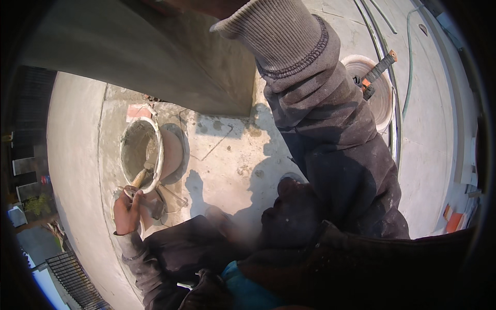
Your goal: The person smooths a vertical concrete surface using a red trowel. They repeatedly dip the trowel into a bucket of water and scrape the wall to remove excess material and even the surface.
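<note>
My left hand [128,212] is closed on the near rim of a white bucket [124,155], its fingers curled over the edge. Grey mortar coats the bucket's inside, and a tool with a wooden handle [139,179] leans in it, its handle close to my fingers. My right arm, in a dusty dark sleeve with a grey cuff, reaches up across the view. Only a dark part of my right hand [206,6] shows at the top edge, by the grey plastered column [227,88]; its fingers are out of sight.
Below the bucket lie a dark tool head [154,205] and another pale container. On the right, a round white bucket or lid [380,116] carries a tool with a black and orange handle [380,70]. Long rails [395,124] and a green hose [408,67] run along the concrete floor.
</note>
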### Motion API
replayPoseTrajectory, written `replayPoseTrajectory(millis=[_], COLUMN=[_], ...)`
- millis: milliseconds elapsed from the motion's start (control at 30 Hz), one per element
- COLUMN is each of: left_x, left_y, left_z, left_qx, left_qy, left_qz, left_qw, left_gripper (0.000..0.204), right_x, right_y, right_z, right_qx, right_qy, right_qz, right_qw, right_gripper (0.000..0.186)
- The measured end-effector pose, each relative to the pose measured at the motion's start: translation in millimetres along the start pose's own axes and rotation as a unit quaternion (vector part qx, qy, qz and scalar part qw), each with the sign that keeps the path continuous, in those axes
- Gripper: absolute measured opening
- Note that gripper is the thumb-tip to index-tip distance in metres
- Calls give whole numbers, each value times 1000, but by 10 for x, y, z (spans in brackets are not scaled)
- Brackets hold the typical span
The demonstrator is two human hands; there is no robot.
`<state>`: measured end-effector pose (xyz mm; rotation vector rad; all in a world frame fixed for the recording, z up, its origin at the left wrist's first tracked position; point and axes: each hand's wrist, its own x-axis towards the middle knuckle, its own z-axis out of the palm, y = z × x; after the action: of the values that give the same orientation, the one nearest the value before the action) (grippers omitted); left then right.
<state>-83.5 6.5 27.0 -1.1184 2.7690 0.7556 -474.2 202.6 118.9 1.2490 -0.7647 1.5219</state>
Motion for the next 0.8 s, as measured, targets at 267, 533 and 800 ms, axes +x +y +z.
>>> replayPoseTrajectory(millis=[267, 533, 800], left_x=[-119, -90, -54], left_y=[-13, -61, -33], left_z=[-131, -81, -85], left_qx=[46, 44, 34], left_qy=[-5, -4, 7], left_qz=[15, 9, 38], left_qw=[999, 999, 999], left_gripper=[16, 15, 17], right_x=[-2342, -736, -367], right_y=[-573, -124, 12], right_z=[-1005, -150, -206], right_qx=[-167, -100, -67], right_qy=[-190, 8, -84], right_qz=[445, 167, 159], right_qw=[859, 981, 981], right_gripper=[26, 17, 35])
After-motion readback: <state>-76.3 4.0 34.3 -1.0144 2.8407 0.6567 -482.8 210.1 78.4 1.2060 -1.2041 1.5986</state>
